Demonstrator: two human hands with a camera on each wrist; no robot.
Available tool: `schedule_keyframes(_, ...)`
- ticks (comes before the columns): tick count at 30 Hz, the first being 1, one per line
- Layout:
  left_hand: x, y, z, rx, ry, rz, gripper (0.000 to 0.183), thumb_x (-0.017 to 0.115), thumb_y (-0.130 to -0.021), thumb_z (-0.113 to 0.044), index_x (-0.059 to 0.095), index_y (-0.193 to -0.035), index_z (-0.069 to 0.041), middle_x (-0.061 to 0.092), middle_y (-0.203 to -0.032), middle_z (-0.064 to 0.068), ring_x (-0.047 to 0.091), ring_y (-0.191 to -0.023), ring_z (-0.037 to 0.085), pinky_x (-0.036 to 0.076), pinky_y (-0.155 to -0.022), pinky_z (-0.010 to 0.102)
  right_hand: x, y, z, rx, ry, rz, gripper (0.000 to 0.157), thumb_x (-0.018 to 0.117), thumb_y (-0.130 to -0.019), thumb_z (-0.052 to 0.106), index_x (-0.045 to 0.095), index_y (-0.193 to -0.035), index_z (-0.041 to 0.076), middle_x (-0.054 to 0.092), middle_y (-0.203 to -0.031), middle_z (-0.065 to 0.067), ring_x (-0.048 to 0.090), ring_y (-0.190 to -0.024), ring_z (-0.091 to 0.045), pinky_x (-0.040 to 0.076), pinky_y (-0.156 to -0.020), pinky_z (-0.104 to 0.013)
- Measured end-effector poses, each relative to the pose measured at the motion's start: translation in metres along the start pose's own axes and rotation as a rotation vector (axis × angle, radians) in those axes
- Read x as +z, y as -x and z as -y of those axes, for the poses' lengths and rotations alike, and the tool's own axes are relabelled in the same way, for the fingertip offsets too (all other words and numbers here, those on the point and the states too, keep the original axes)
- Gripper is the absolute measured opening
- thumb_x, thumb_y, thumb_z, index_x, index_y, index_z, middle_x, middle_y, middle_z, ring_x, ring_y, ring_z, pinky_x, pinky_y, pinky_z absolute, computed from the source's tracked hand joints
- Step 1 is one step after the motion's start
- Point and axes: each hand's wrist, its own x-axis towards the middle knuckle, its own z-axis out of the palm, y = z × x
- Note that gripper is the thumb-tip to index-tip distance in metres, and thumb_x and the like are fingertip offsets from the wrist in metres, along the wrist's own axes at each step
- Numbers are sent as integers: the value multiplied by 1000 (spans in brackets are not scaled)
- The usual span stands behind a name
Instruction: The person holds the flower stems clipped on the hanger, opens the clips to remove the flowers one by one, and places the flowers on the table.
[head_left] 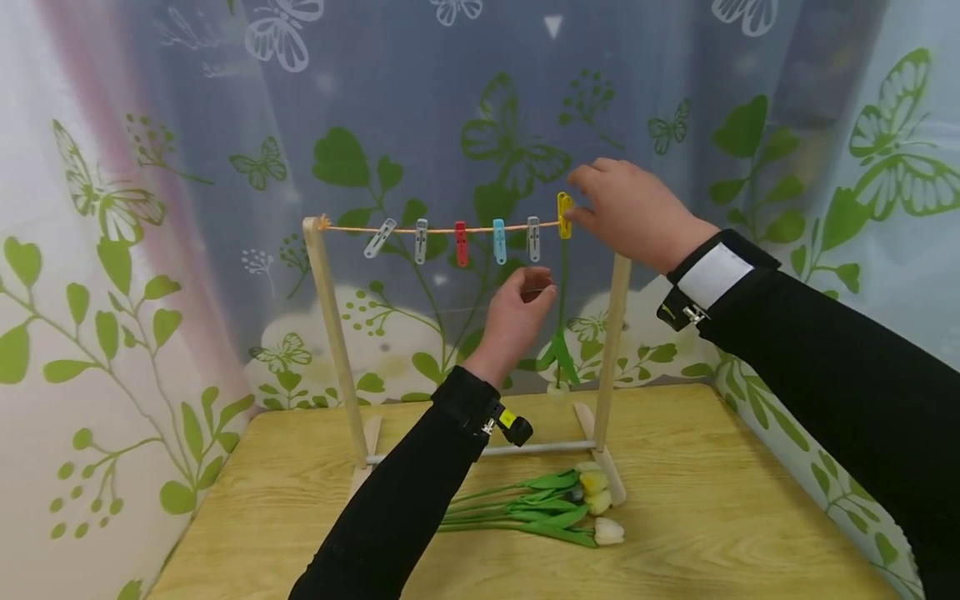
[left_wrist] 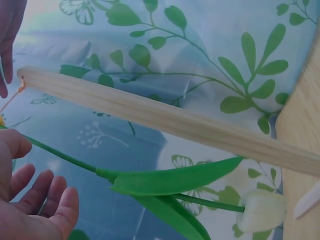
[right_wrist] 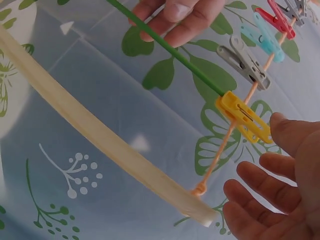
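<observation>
A yellow clothespin (head_left: 564, 215) sits on the orange cord (head_left: 442, 231) near its right end, clamped on the green stem of a tulip. The white tulip (left_wrist: 262, 212) hangs head down, its leaves (head_left: 558, 354) below the left hand. My right hand (head_left: 641, 204) is beside the yellow clothespin; in the right wrist view its fingers are spread and relaxed, the thumb close to the clothespin's handle end. Close to the stem, my left hand (head_left: 517, 321) is raised with loosely bent fingers and nothing in them. Whether it brushes the stem I cannot tell.
Several more clothespins hang along the cord, among them a red one (head_left: 461, 243) and a light blue one (head_left: 499, 242). Wooden posts (head_left: 333, 333) hold the cord. White and yellow tulips (head_left: 555, 508) lie on the wooden table (head_left: 697, 500), with a patterned curtain (head_left: 420, 108) behind.
</observation>
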Motion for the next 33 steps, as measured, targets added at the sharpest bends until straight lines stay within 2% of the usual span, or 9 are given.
schedule_keyframes(9, 3, -4, 1, 8, 53, -24, 28, 62, -106, -35, 59, -134, -32, 62, -134, -6, 59, -125, 17, 53, -104, 34, -3, -14, 5, 39, -32, 81, 55, 64, -106, 26, 48, -149, -4, 56, -141, -26, 59, -123, -43, 56, -100, -55)
schedule_keyframes(15, 6, -8, 1, 13, 60, -30, 31, 63, -105, -37, 60, -135, -32, 63, -133, -7, 60, -124, 16, 54, -104, 36, -3, -19, 5, 42, -38, 92, 54, 63, -106, 28, 50, -147, -4, 59, -134, -25, 62, -116, -41, 56, -96, -53)
schedule_keyframes(22, 13, -11, -3, 40, 49, -29, 37, 63, -105, -35, 59, -141, -25, 63, -137, -4, 60, -127, 18, 55, -105, 36, -3, -19, -1, 40, -51, 93, 50, 65, -105, 26, 54, -144, -4, 60, -127, -24, 63, -111, -40, 58, -92, -52)
schedule_keyframes(24, 15, -11, -4, 35, 54, -26, 36, 63, -105, -36, 58, -140, -29, 62, -138, -5, 59, -128, 18, 54, -106, 34, -3, -19, -2, 40, -51, 103, 50, 65, -105, 26, 54, -144, -4, 60, -127, -23, 62, -111, -40, 57, -93, -52)
schedule_keyframes(29, 19, -11, -4, 25, 117, -16, 39, 62, -105, -39, 56, -142, -30, 59, -141, -5, 57, -132, 19, 53, -107, 33, -3, -22, -1, 50, -58, 156, 50, 64, -106, 27, 54, -145, -3, 60, -130, -23, 61, -115, -40, 56, -96, -52)
schedule_keyframes(33, 23, -11, -5, 13, 162, -33, 39, 64, -104, -39, 58, -141, -29, 61, -140, -3, 58, -132, 22, 54, -107, 35, -1, -24, -2, 39, -49, 184, 45, 64, -106, 25, 58, -141, -2, 62, -124, -21, 61, -112, -38, 56, -93, -51)
